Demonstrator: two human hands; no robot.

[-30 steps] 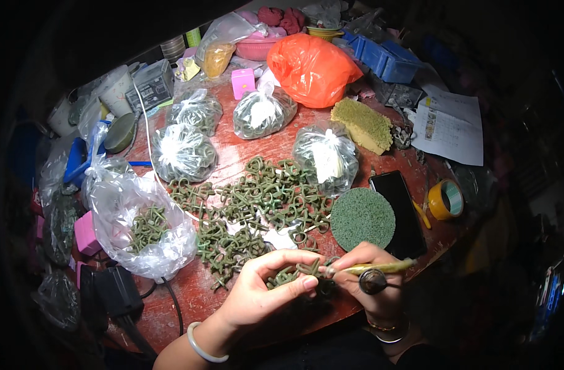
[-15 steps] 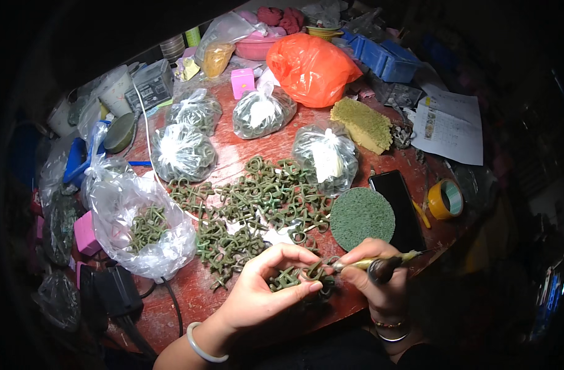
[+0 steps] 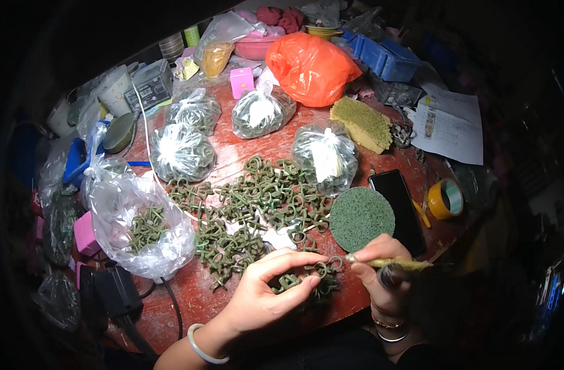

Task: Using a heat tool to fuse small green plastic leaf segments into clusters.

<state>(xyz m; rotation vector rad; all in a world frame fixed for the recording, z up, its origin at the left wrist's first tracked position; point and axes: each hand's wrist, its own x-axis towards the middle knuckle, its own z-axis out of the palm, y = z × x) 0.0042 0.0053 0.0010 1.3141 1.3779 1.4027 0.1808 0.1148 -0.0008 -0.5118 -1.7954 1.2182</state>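
My left hand (image 3: 266, 290) curls round several small green ring-shaped pieces (image 3: 288, 282), with thumb and forefinger holding one at the fingertips. My right hand (image 3: 381, 277) grips a slim pen-like tool with a yellowish wrapped handle (image 3: 400, 264). Its tip points left at a thin green ring (image 3: 335, 262) beside my left fingertips; contact cannot be made out. A dark round-ended thing (image 3: 391, 275) also shows at my right palm, its kind unclear. Beyond my hands spreads a loose pile of similar green pieces (image 3: 276, 194).
An open plastic bag (image 3: 177, 246) with green pieces stands left, crossed by a white cord (image 3: 147, 132). Tied bags (image 3: 263, 114) sit behind the pile. A round green pad (image 3: 362, 219), a black phone (image 3: 405, 203) and yellow tape (image 3: 445, 198) lie right.
My right hand and the tool have moved slightly right, away from the left fingers, and the tool lies more level. A thin ring now shows between tool tip and left fingertips.
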